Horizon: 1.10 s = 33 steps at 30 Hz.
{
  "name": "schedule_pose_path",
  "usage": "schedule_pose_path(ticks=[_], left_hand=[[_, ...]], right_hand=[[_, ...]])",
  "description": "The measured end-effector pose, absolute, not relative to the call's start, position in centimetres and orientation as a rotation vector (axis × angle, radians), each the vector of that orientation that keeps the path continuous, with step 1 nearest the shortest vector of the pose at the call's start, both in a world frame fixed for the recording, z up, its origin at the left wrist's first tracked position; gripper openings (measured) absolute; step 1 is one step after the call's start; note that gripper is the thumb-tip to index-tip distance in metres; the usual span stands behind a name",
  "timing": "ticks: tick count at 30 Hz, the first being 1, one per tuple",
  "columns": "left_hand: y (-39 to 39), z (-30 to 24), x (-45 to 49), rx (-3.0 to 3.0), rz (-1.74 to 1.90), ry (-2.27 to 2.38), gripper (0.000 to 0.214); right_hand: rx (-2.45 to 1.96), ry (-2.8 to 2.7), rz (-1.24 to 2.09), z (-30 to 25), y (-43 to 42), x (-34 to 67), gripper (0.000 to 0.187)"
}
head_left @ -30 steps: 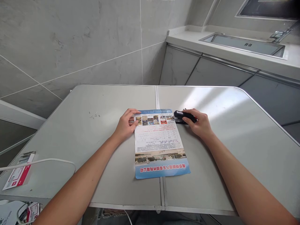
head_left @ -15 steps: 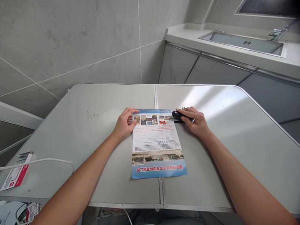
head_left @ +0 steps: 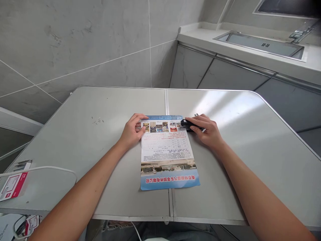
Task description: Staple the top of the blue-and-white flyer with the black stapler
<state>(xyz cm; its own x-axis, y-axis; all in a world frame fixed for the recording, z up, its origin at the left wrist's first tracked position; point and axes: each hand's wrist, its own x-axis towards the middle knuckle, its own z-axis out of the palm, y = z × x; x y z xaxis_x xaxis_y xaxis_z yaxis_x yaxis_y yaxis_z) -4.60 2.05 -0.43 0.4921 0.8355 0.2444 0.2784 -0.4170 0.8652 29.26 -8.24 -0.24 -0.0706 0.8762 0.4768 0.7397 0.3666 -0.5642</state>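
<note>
A printed leaflet (head_left: pixel 168 152) with blue bands and small photos lies flat in the middle of the grey folding table (head_left: pixel 100 150). My left hand (head_left: pixel 131 132) presses its far left corner, fingers curled onto the paper. My right hand (head_left: pixel 207 130) is wrapped over a black stapler (head_left: pixel 187 124), whose nose sits over the leaflet's far right corner. Most of the stapler is hidden under my fingers.
Several loose staples (head_left: pixel 96 120) lie on the table left of the leaflet. A white cable (head_left: pixel 42 170) and a red-and-white card (head_left: pixel 12 184) rest at the left edge. A counter with a steel sink (head_left: pixel 258 45) stands at the back right.
My right hand has closed down over the stapler and slid it a little left onto the leaflet's corner. The left hand stays on the paper.
</note>
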Motion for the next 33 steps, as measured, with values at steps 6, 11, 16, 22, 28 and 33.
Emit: schedule_pose_path(ticks=[6, 11, 16, 22, 28, 33], left_hand=[[2.1, -0.7, -4.7, 1.926, 0.876, 0.888, 0.032], [2.2, -0.9, -4.7, 1.949, 0.866, 0.871, 0.034], [2.2, -0.8, -4.6, 1.992, 0.864, 0.875, 0.034], [1.9, -0.3, -4.5, 1.968, 0.828, 0.862, 0.031], [1.8, -0.2, -4.4, 1.919, 0.815, 0.861, 0.031], [1.8, -0.2, -4.4, 1.895, 0.805, 0.841, 0.031]], right_hand=[[-1.352, -1.877, 0.252, 0.1, -8.3, 28.4, 0.037], [-1.349, -1.895, 0.245, 0.1, -8.3, 28.1, 0.037], [-1.365, -1.894, 0.236, -0.1, -8.5, 27.9, 0.039], [-1.385, -1.881, 0.245, -0.2, -8.5, 27.7, 0.041], [-1.373, -1.891, 0.211, -0.1, -8.6, 27.5, 0.042], [-1.403, -1.905, 0.196, 0.0, -8.6, 27.3, 0.042]])
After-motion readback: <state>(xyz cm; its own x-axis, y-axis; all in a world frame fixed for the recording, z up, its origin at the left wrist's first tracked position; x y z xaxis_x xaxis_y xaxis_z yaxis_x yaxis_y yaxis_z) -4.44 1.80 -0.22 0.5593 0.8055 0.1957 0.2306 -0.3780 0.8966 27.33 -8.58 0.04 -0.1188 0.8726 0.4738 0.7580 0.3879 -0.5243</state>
